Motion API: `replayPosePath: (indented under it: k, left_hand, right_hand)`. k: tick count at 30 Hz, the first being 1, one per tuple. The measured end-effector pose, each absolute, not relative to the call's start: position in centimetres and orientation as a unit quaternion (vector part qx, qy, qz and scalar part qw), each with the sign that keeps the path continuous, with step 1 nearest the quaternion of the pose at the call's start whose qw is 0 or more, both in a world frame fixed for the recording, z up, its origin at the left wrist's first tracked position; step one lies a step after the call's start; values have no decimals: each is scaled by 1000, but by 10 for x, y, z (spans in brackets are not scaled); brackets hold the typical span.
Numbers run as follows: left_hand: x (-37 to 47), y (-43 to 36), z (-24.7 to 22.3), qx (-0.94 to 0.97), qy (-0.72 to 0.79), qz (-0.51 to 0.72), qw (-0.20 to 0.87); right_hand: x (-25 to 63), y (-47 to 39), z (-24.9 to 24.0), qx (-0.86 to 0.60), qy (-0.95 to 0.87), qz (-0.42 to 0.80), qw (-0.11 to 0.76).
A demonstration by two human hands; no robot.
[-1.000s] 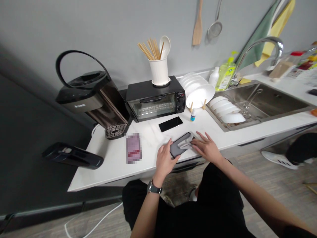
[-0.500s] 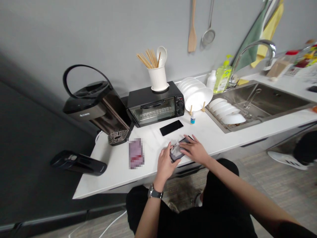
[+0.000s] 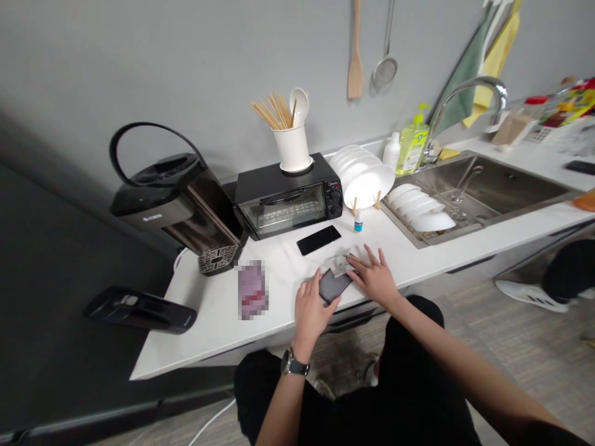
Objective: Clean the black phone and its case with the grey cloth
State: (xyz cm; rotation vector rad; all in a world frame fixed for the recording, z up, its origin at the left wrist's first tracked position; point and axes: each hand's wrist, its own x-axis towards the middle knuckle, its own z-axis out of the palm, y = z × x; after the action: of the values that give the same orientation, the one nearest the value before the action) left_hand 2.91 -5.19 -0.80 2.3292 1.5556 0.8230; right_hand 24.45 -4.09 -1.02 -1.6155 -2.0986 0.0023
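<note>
Left hand holds left end of gray phone at tabletop edge; right hand, fingers spread, touches thin crumpled sheet over its far end, can't tell if pinched. Phone sits between both hands.

Pretty basic kitchen corner tbh. Plain matte grey wall across 12 o'clock, fading darker around 10, then a near-black panel filling 9 down to 8. White bench with faint marbling runs from 8 round to 3, with a steel sink set into it around 3. Grey cabinet fronts below that, and a grey-brown wood-look floor at 4. Light's soft and kinda cool.
</note>
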Motion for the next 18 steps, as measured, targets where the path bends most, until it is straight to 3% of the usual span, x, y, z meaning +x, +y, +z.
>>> replayPosePath:
  k: [7,12,18]
  left_hand:
    - [30,-53,-10,794,542,259,94]
    - [32,-55,-10,786,552,270,69]
    - [32,-54,-10,786,543,286,74]
  right_hand:
    - [201,-78,-13,-459,-856,61,229]
    - [235,-52,-9,-564,-796,-9,222]
    - [229,-52,-2,-543,-810,0,224]
